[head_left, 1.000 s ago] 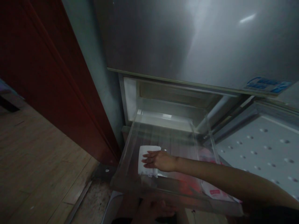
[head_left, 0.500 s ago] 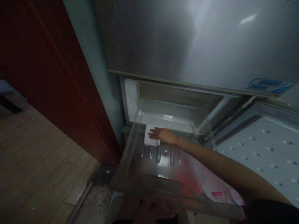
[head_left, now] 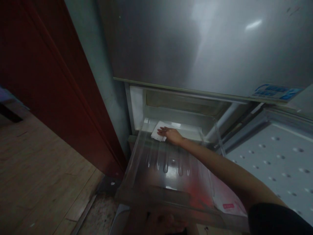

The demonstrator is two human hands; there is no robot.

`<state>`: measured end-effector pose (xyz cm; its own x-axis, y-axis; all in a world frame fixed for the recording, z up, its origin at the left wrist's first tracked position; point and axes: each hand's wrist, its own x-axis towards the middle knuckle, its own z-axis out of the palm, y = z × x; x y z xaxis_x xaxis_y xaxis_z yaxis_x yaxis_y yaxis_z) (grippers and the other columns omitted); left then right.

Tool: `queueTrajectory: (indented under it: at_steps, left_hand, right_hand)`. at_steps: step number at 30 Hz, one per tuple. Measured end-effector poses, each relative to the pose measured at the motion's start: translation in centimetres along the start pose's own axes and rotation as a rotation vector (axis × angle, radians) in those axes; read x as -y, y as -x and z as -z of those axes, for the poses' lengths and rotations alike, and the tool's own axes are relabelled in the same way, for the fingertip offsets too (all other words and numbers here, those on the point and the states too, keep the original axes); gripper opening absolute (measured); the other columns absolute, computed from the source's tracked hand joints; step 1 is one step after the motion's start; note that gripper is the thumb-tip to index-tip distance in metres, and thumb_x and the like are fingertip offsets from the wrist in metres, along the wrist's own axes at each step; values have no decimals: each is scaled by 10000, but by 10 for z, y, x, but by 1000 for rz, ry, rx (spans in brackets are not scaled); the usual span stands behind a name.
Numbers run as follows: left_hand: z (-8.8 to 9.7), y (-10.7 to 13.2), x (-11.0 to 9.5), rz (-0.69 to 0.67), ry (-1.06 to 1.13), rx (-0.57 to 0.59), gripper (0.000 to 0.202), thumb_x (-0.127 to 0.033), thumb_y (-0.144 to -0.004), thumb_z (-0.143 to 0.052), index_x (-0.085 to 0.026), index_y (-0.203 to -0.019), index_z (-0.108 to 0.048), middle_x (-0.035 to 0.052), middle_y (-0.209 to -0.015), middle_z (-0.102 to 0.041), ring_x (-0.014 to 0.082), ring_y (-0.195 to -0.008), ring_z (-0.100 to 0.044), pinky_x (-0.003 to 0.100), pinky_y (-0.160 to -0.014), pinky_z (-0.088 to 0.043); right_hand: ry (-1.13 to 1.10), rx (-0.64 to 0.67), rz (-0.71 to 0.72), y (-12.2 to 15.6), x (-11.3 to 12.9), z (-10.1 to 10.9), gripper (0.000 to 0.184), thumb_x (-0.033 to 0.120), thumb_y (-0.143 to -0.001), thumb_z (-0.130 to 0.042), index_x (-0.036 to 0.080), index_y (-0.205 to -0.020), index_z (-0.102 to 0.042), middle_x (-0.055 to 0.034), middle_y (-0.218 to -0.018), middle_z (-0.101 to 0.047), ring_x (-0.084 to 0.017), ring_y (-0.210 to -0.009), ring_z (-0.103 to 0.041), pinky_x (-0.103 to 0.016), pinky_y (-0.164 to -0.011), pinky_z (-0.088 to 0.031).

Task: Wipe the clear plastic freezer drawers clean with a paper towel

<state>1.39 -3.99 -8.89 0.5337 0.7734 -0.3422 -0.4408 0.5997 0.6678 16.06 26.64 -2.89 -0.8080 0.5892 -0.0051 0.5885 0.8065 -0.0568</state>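
Note:
My right hand (head_left: 171, 135) reaches in from the right, down into a clear plastic drawer (head_left: 134, 163). Its fingers press and grip a white tissue (head_left: 158, 134), which lies against the drawer's floor near the back. The drawer is pulled out from the lower compartment of a fridge, and ridges run along its bottom. Low in the picture, beneath the drawer's front edge, my left hand (head_left: 172, 222) shows dimly; its fingers are too dark and blurred to make out.
Above stands the silvery upper fridge door (head_left: 156, 42), shut. The lower door (head_left: 276, 156) hangs open at the right. A pink and white package (head_left: 227, 199) shows by the drawer's right side. At left are a dark red door frame (head_left: 73, 98) and a wooden floor (head_left: 49, 173).
My right hand has slid the tissue toward the back of the drawer. The tissue has turned and the fingers are more bent on it. The view has shifted slightly.

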Motion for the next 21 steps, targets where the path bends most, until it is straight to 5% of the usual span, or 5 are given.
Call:
queueTrajectory:
  at_steps: [13,21]
  left_hand:
    - [-7,1,-1,29,-7,-48,688,-686,-540,-805,-118,-925,-766,174,-982,-773,384,-1045,-694,535,-974,-500]
    - [-14,2,-6,41,-5,-98,657,-692,-505,-816,-124,-830,-753,160,-935,-781,384,-1008,-709,531,-963,-519]
  right_hand:
    - [-68,92,418,60,94,-49,373,143,-982,-398,198,-1280,-614,-57,-1412,-561,-165,-1393,-411,-362,-1195,-304]
    - [-95,113,528,86,94,-51,368,145,-965,-422,197,-1271,-619,-43,-1392,-583,-196,-1387,-424,-407,-1185,-322]
